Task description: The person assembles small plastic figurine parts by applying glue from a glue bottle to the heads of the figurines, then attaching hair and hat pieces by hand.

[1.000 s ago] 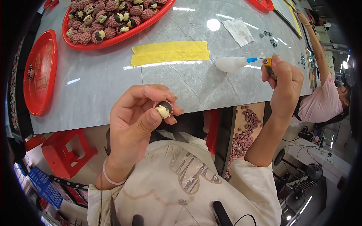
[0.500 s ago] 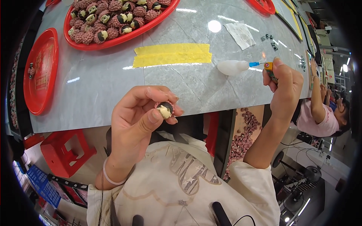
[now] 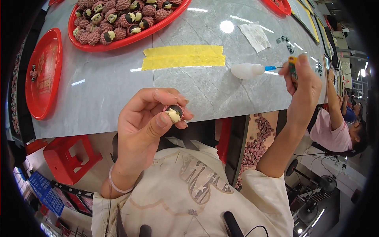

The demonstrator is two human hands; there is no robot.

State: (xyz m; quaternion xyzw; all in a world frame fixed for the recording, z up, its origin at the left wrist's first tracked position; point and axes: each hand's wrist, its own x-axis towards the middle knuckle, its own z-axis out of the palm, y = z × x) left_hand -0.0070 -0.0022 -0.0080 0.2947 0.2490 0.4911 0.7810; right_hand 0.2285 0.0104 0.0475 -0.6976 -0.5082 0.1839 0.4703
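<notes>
Between the thumb and fingertips of my left hand (image 3: 139,126) sits a small knobbly pink piece (image 3: 174,113) with a black-and-cream part facing up. My right hand (image 3: 306,85) grips a small yellow-topped lighter (image 3: 292,66); no flame shows. Just left of that hand, a white squeeze bottle (image 3: 245,71) lies on its side on the grey table (image 3: 189,89). Its blue needle tip (image 3: 270,68) points toward the lighter.
A red tray (image 3: 130,44) heaped with similar pieces stands at the far left. Another red tray (image 3: 49,79) holds one small piece. Yellow tape (image 3: 183,56), a white tissue (image 3: 254,37) and small dark parts (image 3: 290,48) lie on the table. A person (image 3: 331,130) sits at the right.
The flame at the needle tip is gone. My right hand has moved slightly right and away from the needle with the lighter. My left hand holds almost still.
</notes>
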